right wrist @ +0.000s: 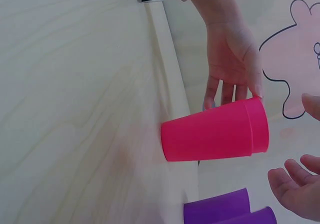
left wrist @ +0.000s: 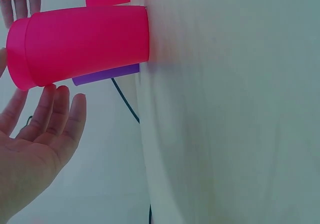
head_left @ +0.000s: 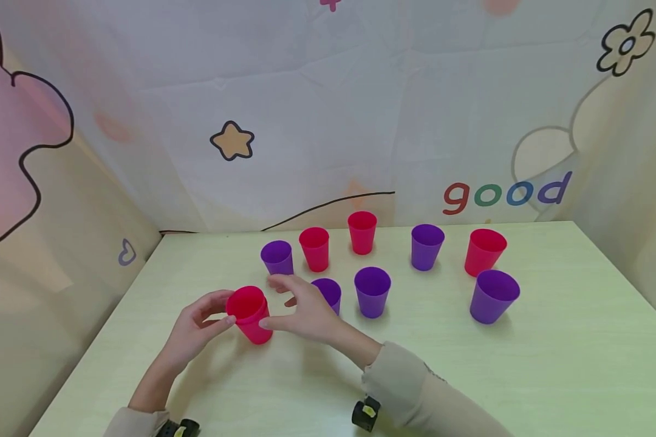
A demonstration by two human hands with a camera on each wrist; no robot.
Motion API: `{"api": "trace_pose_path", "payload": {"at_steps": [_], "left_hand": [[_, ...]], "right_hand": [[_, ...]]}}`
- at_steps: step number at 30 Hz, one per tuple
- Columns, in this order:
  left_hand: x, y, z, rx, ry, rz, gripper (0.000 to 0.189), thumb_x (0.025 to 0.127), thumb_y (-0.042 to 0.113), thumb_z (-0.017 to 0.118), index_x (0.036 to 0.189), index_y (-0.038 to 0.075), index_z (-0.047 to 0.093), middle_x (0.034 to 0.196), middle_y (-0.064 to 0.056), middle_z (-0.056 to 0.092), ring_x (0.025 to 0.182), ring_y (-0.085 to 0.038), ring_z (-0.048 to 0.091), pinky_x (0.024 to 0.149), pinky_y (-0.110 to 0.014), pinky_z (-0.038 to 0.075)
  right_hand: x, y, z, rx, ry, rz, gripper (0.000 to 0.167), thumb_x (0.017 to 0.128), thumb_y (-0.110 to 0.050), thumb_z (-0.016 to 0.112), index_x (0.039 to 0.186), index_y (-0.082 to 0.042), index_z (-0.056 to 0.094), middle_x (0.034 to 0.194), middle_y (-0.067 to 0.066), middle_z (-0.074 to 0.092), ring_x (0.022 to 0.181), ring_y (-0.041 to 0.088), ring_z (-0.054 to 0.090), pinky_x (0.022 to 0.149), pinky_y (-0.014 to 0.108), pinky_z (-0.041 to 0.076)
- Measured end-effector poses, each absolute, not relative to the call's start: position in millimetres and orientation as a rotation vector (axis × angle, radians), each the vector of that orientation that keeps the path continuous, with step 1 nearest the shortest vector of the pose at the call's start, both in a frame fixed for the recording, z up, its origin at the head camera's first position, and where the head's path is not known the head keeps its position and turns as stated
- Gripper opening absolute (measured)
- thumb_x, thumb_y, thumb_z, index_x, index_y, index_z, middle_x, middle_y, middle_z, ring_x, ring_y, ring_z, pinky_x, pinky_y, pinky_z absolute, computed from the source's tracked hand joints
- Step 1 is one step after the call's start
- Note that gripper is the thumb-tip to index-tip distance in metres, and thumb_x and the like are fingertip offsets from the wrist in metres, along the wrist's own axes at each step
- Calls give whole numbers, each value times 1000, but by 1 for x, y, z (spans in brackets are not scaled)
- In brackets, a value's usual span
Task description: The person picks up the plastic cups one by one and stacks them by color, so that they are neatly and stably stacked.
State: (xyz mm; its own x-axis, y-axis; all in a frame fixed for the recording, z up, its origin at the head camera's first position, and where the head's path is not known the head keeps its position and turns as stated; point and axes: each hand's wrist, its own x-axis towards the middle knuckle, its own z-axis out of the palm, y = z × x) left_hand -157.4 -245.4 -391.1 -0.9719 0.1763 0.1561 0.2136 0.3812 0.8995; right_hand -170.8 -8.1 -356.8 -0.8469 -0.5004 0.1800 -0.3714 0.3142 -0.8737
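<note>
Two nested red cups (head_left: 254, 328) stand upright on the table, the upper one's rim showing just above the lower one's. My left hand (head_left: 199, 328) is at their left side, its thumb touching near the rim and its loosely extended fingers (left wrist: 60, 109) reaching the cup wall. On the other side, my right hand (head_left: 308, 309) has its thumb and fingers spread wide around the stack; a gap shows between its fingers (right wrist: 282, 181) and the cups in the right wrist view. A purple cup (head_left: 332, 294) is partly hidden behind the right hand.
Behind the hands stand a purple cup (head_left: 277, 258) and two red cups, one (head_left: 314, 250) left of the other (head_left: 362, 233). Further right are purple cups (head_left: 372, 294) (head_left: 426, 249) (head_left: 492, 297) and a red cup (head_left: 482, 252). A printed cloth (head_left: 328, 121) backs the table.
</note>
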Motion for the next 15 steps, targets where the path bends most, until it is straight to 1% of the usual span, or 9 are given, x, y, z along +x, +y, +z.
{"api": "trace_pose_path", "payload": {"at_steps": [3,8,15], "left_hand": [[-158,-245,-391,-357,-2584,-1689,45,83,12,66,123,1,50,115,-17,55,98,-16,54,76,-26,50],[-158,-246,-392,-349,-2584,-1677,42,85,12,64,123,1,50,114,-16,55,97,-13,54,76,-26,50],[-157,-244,-393,-340,-2584,-1651,40,86,14,62,122,1,50,114,-16,55,96,-12,55,76,-24,50]], "right_hand": [[-169,1,-355,-828,2444,-1585,66,75,-23,74,133,-10,44,125,3,51,112,21,48,80,24,46],[-168,16,-353,-818,2480,-1568,65,75,-25,75,132,-10,46,122,5,53,109,19,50,82,29,47],[-169,39,-351,-844,2457,-1673,64,75,-20,74,131,-8,46,124,8,53,110,23,52,85,34,47]]}}
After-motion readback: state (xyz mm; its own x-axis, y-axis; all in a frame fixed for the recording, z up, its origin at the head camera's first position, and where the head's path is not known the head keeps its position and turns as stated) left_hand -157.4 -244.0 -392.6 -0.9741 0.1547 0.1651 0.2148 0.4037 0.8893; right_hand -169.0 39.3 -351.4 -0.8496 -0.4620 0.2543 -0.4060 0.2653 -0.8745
